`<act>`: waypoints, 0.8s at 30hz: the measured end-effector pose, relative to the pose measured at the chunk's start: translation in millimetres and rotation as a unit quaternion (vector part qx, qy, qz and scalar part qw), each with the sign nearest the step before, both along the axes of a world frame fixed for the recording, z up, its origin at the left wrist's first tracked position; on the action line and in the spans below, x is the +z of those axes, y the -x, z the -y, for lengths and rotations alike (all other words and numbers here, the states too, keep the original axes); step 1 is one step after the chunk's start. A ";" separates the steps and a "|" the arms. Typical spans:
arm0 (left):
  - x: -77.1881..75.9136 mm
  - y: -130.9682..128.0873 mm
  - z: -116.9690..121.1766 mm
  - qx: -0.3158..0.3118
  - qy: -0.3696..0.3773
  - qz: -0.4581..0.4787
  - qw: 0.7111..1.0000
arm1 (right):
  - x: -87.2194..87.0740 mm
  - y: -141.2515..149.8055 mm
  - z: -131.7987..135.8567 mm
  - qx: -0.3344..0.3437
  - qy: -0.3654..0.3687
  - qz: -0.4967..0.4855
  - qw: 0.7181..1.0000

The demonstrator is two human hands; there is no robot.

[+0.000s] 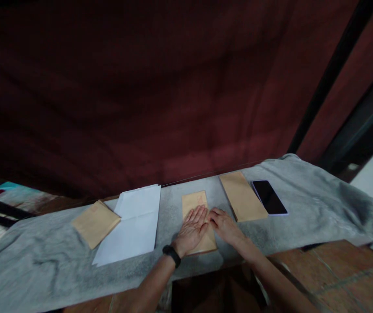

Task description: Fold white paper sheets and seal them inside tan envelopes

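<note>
Dark red cloth hung as a backdrop, beyond both hands; a narrow surface in front of it is covered by a grey cloth. Directly under the left hand, a brown envelope is laid flat, its long axis running near to far, tilted slightly, the far end a little to the left. Its middle is covered by the left palm, fingers extended and close together, pointing away; red print is seen just beyond the fingertips. At the envelope's right edge, beside the left fingers, the right hand is placed with fingers bent inward; whether paper is pinched there cannot be told. Envelope thus lies under the left hand and to the left of the right. Left of the left hand, white sheets are overlapped by brown envelopes. Beyond and right of the right hand, another brown envelope is noted, a phone just beside it.
</note>
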State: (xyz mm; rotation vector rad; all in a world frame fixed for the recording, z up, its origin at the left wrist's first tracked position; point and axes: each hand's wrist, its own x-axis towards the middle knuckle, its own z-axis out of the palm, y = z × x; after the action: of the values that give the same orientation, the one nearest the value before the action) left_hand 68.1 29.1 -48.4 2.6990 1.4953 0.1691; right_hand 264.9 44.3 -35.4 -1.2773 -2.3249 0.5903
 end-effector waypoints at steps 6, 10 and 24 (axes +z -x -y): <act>-0.1 0.9 26.6 0.001 -0.046 0.001 0.999 | 0.3 1.9 4.6 -0.008 -0.003 0.018 1.000; 0.0 -0.4 35.7 0.004 -0.037 0.001 0.999 | 1.2 3.1 6.7 -0.019 -0.009 0.026 0.999; 23.0 3.6 113.3 -0.019 0.041 0.017 0.999 | 3.8 6.8 7.4 -0.027 -0.019 0.048 0.998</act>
State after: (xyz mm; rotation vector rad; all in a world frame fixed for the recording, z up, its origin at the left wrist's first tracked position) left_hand 64.6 -84.2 -25.4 2.6447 1.4097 0.1483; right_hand 258.1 36.9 -31.6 -1.3737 -2.3579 0.4751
